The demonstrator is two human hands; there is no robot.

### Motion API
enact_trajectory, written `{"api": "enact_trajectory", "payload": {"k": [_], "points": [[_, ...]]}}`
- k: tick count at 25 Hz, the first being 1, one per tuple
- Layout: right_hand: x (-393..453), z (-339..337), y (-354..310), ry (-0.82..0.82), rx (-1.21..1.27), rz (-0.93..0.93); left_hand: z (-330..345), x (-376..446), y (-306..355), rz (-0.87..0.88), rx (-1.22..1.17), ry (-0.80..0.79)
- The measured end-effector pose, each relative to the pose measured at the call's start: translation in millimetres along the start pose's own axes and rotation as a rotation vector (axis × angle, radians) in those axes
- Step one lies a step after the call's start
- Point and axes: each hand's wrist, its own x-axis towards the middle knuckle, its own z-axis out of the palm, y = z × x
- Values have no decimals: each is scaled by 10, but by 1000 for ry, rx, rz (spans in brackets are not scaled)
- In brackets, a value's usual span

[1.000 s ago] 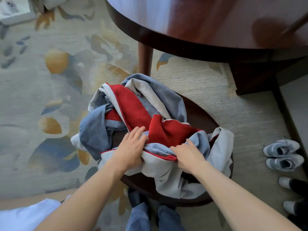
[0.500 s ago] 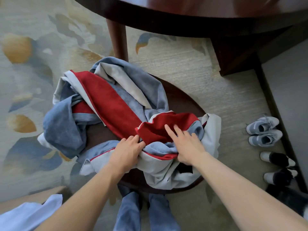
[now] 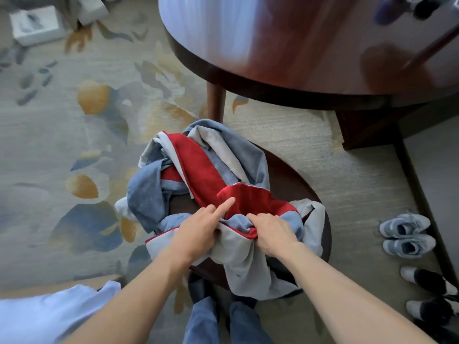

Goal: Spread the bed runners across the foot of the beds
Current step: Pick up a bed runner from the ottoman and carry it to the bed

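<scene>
**Both hands on crumpled bed runners, still on the stool**

- Bed runners (image 3: 213,175): red/blue-grey/light grey fabric, bunched in a heap on a dark round stool (image 3: 293,175). Heap covers the stool's left + near part; far-right part of the seat is bare. Fabric spills over the left edge and hangs over the near edge twd the person's legs.
- Left hand (image 3: 198,232): on the heap near the stool's near edge. Index finger straight, tip on the red fold; other fingers curled down into the grey/blue fabric. Can't tell if they actually pinch cloth.
- Right hand (image 3: 273,232): just beside the left, fingers curled, gripping a bunched blue + red fold of the runners.
- Stool sits on patterned carpet (image 3: 74,145) (grey w/ blue + ochre shapes).
- Big dark wood counter (image 3: 310,58), glossy round top, just past the stool's far edge; one leg comes down behind the heap.
- Right of stool, apart from it: pair of grey sneakers (image 3: 407,234), then dark shoes w/ white toes (image 3: 427,279) nearer the frame's bottom-right corner.
- White box (image 3: 37,24) on the carpet, far left, blurred.
</scene>
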Motion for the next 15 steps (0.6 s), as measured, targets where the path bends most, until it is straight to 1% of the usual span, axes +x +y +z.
{"api": "enact_trajectory", "payload": {"k": [2, 4, 6, 8, 12, 15], "points": [[-60, -205, -181, 96, 23, -36, -226, -144, 39, 62, 69, 80], [-111, -415, -389, 205, 135, -80, -455, -312, 14, 71, 92, 173], [-177, -619, -690, 303, 219, -137, -718, -559, -46, 27, 110, 238], [-235, -778, -1008, 367, 241, -213, -951, -789, -110, -35, 107, 295], [-378, -1062, -1805, 392, 183, -418, -1368, -1535, -285, -168, 64, 490], [-491, -1173, -2387, 381, 120, -563, -1533, -2179, -377, -316, 29, 608]]}}
